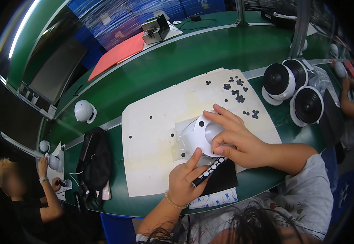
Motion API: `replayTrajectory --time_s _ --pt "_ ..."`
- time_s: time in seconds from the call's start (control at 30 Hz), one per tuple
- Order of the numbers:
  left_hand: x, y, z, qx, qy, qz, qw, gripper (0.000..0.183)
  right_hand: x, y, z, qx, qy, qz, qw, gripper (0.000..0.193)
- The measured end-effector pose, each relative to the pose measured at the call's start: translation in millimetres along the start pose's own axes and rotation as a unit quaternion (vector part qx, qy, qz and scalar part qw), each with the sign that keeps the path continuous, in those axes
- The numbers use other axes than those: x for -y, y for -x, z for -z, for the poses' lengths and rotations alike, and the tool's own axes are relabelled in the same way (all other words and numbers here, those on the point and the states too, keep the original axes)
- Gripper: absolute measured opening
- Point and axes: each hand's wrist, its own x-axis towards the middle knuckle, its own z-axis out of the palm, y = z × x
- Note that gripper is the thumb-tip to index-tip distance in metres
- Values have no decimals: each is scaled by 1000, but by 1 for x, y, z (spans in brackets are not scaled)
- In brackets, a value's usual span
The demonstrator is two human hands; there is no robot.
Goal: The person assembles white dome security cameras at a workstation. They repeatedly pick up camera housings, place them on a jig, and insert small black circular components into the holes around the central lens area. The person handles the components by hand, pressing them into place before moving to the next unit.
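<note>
A white plastic housing [197, 138] with a round rim and a hollow, dome-shaped middle lies on a clear plastic bag [180, 151] in front of me. One black round pad [201, 124] sits on its rim. My left hand [184, 179] grips a black strip [212, 169] with white round holes, its thumb and a finger reaching to the housing's near edge. My right hand [238, 143] rests over the housing's right side; thumb and forefinger are pinched at the rim on a tiny dark piece, apparently another pad, mostly hidden by the fingertips.
Beneath lies a cream board [152, 162] with scattered black pads and pad clusters [239, 98]. Several white devices with black round faces [277, 79] stand at right. A black bag [94, 156] and a white device [83, 111] are at left. A person [48, 203] works at far left.
</note>
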Motion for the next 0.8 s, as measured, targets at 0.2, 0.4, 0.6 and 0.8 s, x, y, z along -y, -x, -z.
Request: replayTrajectory --time_s 0.2,0.4,0.6,0.8 --pt "0 1 0 -7 -3 6 1000 26 -1 0 -2 1 0 -3 1000 10" --pt "5 1 -7 -55 -5 -5 998 23 -4 9 2 -18 99 56 993 18" --pt "-1 0 -4 -13 16 32 999 21 -3 21 7 -82 198 47 976 25" --pt "-2 1 -5 -28 19 30 999 20 -2 16 -3 -84 126 158 976 20"
